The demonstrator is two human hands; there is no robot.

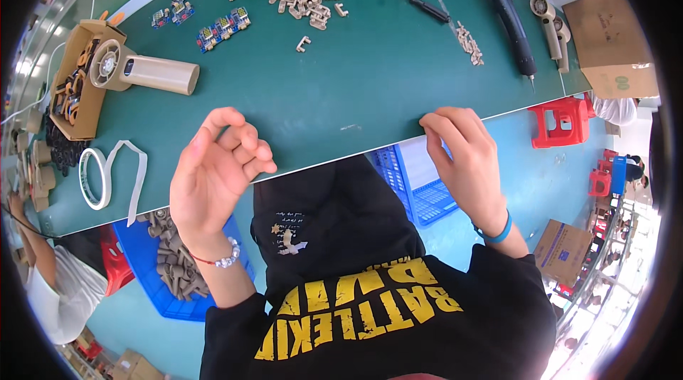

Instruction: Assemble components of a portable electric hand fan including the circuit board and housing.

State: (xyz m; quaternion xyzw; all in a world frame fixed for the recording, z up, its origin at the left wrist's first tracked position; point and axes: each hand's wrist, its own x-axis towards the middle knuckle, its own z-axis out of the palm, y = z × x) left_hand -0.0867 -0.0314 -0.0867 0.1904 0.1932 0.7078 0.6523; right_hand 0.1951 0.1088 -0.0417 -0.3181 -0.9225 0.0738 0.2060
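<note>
My left hand [217, 174] is raised at the front edge of the green table [334, 95], palm turned up and fingers loosely curled, with nothing in it. Farther right, my right hand [466, 156] hangs over the same edge, back upward; its fingers are stretched and bent down, and no object shows in them. Nearest to the left hand lie a beige handheld fan [160, 74], on its side, and a roll of white tape [94, 179] with a loose strip. Beyond the hands are a pile of small beige plastic clips [306, 0] and several blue circuit boards [223, 29].
A cardboard box of parts [80, 88] stands left. A screwdriver [427, 9], an electric screwdriver [509, 21] and more fan parts [551, 24] lie right. Below the table are a blue bin [153, 287], a blue crate [430, 202] and a red stool [562, 124]. Another person [67, 295] sits left.
</note>
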